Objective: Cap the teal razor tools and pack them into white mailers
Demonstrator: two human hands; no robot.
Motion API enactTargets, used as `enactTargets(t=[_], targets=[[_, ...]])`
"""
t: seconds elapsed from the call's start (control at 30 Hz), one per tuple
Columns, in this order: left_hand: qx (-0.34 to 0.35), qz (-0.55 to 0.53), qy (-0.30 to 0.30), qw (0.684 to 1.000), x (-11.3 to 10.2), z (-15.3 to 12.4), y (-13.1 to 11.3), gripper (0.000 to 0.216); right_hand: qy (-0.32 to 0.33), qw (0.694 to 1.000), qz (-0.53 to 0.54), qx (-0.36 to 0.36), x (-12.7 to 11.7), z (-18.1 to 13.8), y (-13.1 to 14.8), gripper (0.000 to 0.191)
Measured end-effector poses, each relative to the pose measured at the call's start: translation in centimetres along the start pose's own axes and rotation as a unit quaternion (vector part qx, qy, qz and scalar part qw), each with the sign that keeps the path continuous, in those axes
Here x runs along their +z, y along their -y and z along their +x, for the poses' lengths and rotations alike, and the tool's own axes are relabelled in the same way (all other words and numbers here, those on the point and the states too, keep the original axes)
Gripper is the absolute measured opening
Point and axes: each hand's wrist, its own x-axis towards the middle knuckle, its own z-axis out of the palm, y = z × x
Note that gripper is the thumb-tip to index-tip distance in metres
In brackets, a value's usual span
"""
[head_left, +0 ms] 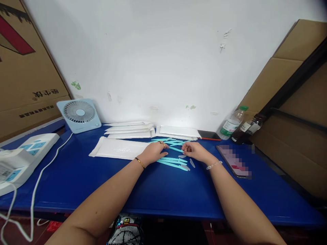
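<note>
My left hand (152, 151) is closed on one end of a thin teal eyebrow razor (175, 149). At its other end, my right hand (196, 151) pinches the tip, so the razor lies level between both hands. Several more teal razors (171, 162) lie side by side just in front of my left hand, and another loose group (171, 140) lies behind my hands. Small clear blade caps (192, 163) are scattered on the table near my right hand. A long white packet (120, 148) reaches under my left hand.
White packets (130, 129) are stacked along the wall, with more packets (178, 132) beside them. A dark phone (209, 135), a lit phone (233, 161) and two bottles (233, 124) stand or lie right. Left are a fan (80, 115), a power strip (38, 149) and a white cable (46, 166).
</note>
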Motion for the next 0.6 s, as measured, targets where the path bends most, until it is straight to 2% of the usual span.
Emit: enactTargets(t=[0.17, 0.23, 0.33, 0.43, 0.53, 0.6], targets=[[-0.030, 0.019, -0.027, 0.999, -0.3, 0.2, -0.3, 0.029, 0.028, 0.999, 0.010, -0.016, 0.5, 0.1, 1.2, 0.019], [-0.021, 0.027, -0.016, 0.999, -0.5, 0.4, -0.4, 0.024, 0.034, 0.999, 0.011, -0.018, 0.5, 0.1, 1.4, 0.019], [-0.004, 0.035, 0.006, 0.999, -0.9, 0.5, -0.4, 0.023, 0.036, 0.999, 0.000, -0.020, -0.2, -0.3, 1.2, 0.018], [-0.027, 0.018, -0.007, 0.999, -1.3, 0.3, -0.2, 0.022, 0.041, 0.999, 0.010, 0.007, -1.6, -0.9, 0.5, 0.020], [-0.031, -0.033, 0.023, 0.999, -1.6, 0.0, -0.1, 0.020, 0.090, 0.994, 0.043, 0.037, -2.8, -1.4, -0.4, 0.025], [-0.034, -0.058, 0.048, 0.997, -1.6, -0.1, -0.1, 0.019, 0.076, 0.996, 0.027, 0.041, -2.8, -1.3, -1.0, 0.027]])
